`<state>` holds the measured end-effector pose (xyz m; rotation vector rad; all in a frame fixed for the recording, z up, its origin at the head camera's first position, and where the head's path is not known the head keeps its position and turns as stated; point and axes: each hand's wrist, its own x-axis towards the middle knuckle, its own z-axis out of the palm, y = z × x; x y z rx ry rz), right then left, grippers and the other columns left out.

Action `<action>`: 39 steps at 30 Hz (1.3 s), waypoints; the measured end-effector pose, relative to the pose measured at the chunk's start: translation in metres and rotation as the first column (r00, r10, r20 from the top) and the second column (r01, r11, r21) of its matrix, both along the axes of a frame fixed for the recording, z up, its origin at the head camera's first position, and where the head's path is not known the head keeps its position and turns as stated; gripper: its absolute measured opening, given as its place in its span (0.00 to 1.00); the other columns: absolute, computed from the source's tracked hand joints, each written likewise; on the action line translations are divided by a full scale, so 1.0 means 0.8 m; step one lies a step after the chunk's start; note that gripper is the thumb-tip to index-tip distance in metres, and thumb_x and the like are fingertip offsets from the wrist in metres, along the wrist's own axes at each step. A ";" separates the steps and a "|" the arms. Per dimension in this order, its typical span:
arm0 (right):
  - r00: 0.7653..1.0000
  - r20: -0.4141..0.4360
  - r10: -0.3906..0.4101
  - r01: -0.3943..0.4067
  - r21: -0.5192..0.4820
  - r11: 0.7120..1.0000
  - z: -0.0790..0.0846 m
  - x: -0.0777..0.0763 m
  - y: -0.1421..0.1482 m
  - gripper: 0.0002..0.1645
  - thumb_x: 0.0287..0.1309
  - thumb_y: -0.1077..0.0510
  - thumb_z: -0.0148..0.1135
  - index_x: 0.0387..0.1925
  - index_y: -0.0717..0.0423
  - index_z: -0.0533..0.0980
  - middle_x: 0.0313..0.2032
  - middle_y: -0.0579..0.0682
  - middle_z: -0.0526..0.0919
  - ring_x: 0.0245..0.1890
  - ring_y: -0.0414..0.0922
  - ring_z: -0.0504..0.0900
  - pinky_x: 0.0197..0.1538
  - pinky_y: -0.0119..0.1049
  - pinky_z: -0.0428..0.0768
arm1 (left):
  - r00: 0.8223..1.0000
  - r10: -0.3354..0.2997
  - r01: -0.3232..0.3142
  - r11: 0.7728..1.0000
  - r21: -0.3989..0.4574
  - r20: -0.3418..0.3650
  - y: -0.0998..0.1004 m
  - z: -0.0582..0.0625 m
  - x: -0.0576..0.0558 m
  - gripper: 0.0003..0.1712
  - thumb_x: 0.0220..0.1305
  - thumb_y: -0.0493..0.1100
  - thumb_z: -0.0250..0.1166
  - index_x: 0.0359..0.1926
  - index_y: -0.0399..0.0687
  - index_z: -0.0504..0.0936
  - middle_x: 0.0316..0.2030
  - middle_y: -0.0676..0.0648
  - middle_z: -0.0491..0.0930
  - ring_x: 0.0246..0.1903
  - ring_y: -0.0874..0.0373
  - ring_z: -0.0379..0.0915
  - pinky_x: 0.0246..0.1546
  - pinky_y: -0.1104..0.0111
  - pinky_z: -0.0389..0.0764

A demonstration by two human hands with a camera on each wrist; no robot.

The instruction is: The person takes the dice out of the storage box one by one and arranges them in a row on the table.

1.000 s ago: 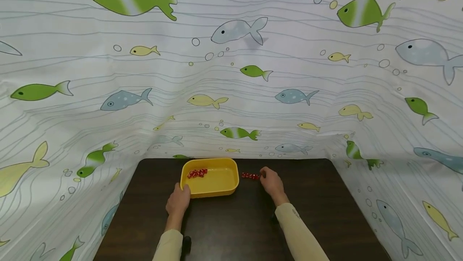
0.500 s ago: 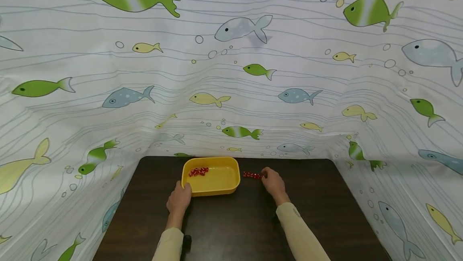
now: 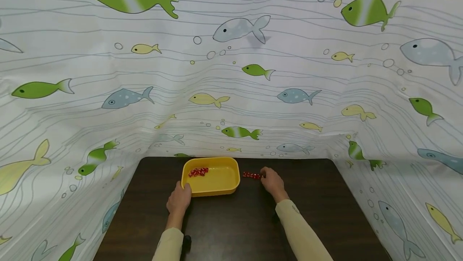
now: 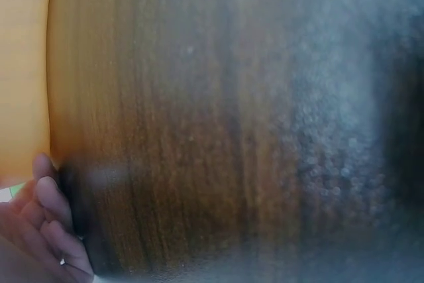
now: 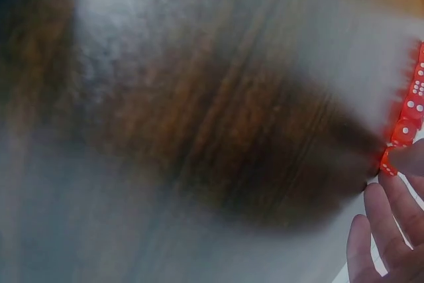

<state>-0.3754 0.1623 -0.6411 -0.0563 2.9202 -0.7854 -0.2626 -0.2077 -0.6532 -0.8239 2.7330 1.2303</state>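
Near the back of the table, my left hand grips the near left corner of a yellow plastic tray. Inside the tray, against its left side, lie several red dice. A short row of red dice with white pips stands on the table just right of the tray. At the right end of that row, my right hand pinches the end die between thumb and finger, touching or nearly touching its neighbour. The left wrist view catches curled fingers beside the tray wall.
The dark wood-grain table extends in front of the tray and to both sides. A white cloth printed with fish hangs behind the table and along its left and right sides.
The head view has shifted slightly. Both hands, the tray and the dice keep practically the same places.
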 end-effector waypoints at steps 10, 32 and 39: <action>0.999 0.009 0.031 -0.030 -0.060 0.998 -0.003 -0.002 0.002 0.21 0.70 0.66 0.63 0.62 0.60 0.79 0.61 0.62 0.82 0.61 0.60 0.82 0.66 0.61 0.78 | 1.000 -0.013 0.013 1.000 0.007 0.002 0.001 -0.003 0.000 0.35 0.78 0.58 0.37 0.71 0.38 0.67 0.48 0.32 0.80 0.39 0.38 0.78 0.45 0.43 0.74; 0.999 0.009 -0.031 0.032 -0.084 0.996 0.024 -0.003 -0.003 0.25 0.71 0.68 0.56 0.68 0.62 0.74 0.65 0.65 0.78 0.63 0.61 0.80 0.64 0.61 0.78 | 0.999 -0.026 0.025 0.999 0.040 0.030 -0.004 -0.001 0.003 0.36 0.79 0.58 0.38 0.72 0.35 0.63 0.46 0.32 0.78 0.38 0.41 0.74 0.43 0.48 0.74; 0.995 -0.103 0.001 -0.012 -0.103 0.995 0.055 -0.006 -0.041 0.27 0.72 0.65 0.54 0.70 0.61 0.74 0.60 0.62 0.82 0.52 0.57 0.83 0.53 0.56 0.81 | 0.999 -0.021 0.019 0.999 0.046 0.036 -0.004 0.000 0.003 0.36 0.79 0.57 0.39 0.72 0.34 0.63 0.50 0.31 0.78 0.41 0.40 0.76 0.47 0.45 0.75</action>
